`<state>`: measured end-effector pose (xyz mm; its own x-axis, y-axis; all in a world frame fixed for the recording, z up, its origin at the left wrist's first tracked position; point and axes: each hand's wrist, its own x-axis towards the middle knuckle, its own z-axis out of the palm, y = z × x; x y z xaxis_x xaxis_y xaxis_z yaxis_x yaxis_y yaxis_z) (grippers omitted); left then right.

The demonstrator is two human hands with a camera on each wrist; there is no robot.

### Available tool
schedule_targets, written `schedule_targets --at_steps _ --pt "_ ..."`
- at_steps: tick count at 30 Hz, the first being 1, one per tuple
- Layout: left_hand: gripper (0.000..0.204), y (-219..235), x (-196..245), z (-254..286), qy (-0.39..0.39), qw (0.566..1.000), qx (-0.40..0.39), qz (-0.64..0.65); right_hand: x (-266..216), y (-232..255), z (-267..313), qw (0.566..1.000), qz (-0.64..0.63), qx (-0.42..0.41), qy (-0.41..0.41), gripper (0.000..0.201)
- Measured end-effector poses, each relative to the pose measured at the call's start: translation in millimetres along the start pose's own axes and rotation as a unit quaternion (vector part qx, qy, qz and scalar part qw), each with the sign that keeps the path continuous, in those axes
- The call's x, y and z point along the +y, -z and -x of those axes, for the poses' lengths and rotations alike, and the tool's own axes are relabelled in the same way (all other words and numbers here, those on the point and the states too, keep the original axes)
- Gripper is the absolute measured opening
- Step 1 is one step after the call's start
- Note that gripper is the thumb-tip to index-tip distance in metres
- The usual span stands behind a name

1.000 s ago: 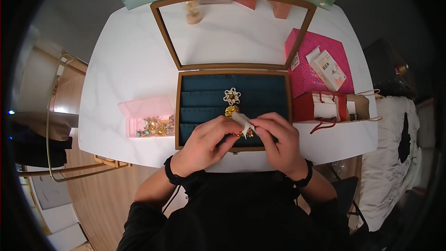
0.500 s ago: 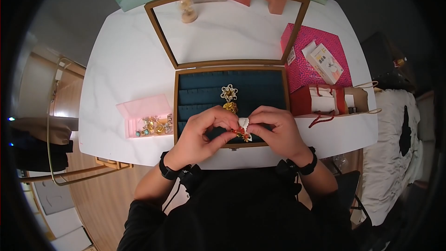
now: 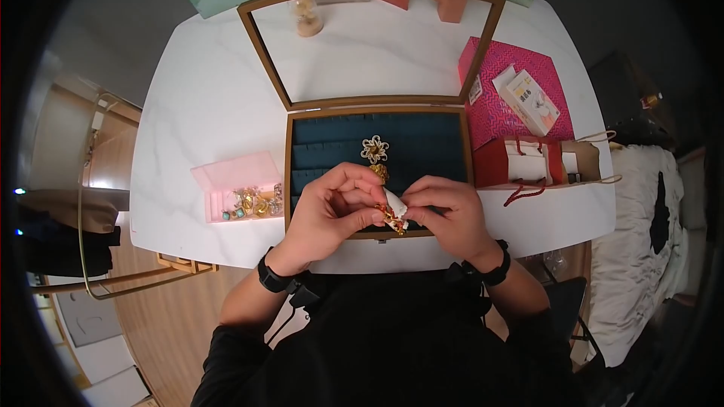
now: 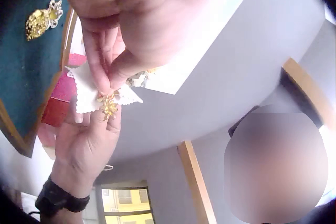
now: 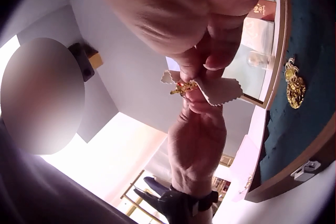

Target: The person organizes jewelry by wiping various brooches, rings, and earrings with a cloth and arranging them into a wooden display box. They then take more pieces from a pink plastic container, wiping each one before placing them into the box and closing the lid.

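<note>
Both hands were right in the thick of it, close together over the near edge of the box (image 3: 468, 143), and neither one was idle! The left hand (image 3: 324, 207) had its thumb and fingertips closed on the trinket (image 3: 393, 221), a little red-and-gold piece, held just above the lining (image 3: 324, 134). Opposite, the right hand (image 3: 446, 209) pinched the white cloth (image 3: 394, 203), its zigzag edge plain to see from both wrists, and there was the cloth, up against the trinket, bunched between the two sets of fingers! Just beyond them, on the dark lining, sat the gold piece (image 3: 378, 172), partly covered by the left hand in the head view, and past that the flower (image 3: 375, 149), all pale looped petals round a gold centre. The glazed lid (image 3: 265, 56) stood raised at the far side. Out to the left on the bench (image 3: 192, 117), the pink case (image 3: 234, 172) had its lid up too, jewellery crowded inside. Over on the right, the carton (image 3: 532, 103) lay on the magenta packet (image 3: 501, 60), with the red bag (image 3: 494, 166) just this side of them, and dark bands (image 3: 494, 265) circled both wrists.
</note>
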<state>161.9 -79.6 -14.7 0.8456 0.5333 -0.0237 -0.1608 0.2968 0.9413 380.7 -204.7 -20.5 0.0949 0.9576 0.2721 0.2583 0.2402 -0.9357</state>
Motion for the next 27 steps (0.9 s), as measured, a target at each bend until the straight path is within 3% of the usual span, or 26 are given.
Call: schedule_targets --at_steps 2,4,11,13,16,22,27 --pt "0.045 0.0 1.5 0.2 -0.005 0.999 -0.009 -0.051 1.2 2.1 0.0 0.999 -0.030 -0.017 -0.030 0.010" --pt "0.045 -2.6 5.1 0.5 -0.006 0.995 -0.010 -0.097 3.0 3.2 0.0 0.987 -0.086 -0.044 -0.126 0.010" --pt "0.042 -12.8 9.3 4.1 -0.037 0.964 0.018 -0.262 -5.5 -3.9 -0.8 0.995 -0.009 -0.028 -0.099 0.011" --pt "0.043 -8.7 5.0 2.0 -0.027 0.979 0.024 -0.200 -10.6 -7.1 0.6 0.996 0.090 0.006 -0.011 0.011" --pt "0.043 -3.6 4.6 -0.3 -0.014 0.993 0.035 -0.115 -9.4 -10.5 5.9 0.994 0.093 0.017 0.061 0.013" --pt "0.043 -1.2 4.0 -0.9 -0.008 0.995 0.033 -0.089 -5.7 -4.5 2.8 0.992 0.101 -0.020 0.070 0.016" --pt "0.040 5.6 0.2 0.4 -0.013 0.996 0.063 -0.059 -4.7 0.8 10.4 0.989 0.133 0.007 0.060 0.015"
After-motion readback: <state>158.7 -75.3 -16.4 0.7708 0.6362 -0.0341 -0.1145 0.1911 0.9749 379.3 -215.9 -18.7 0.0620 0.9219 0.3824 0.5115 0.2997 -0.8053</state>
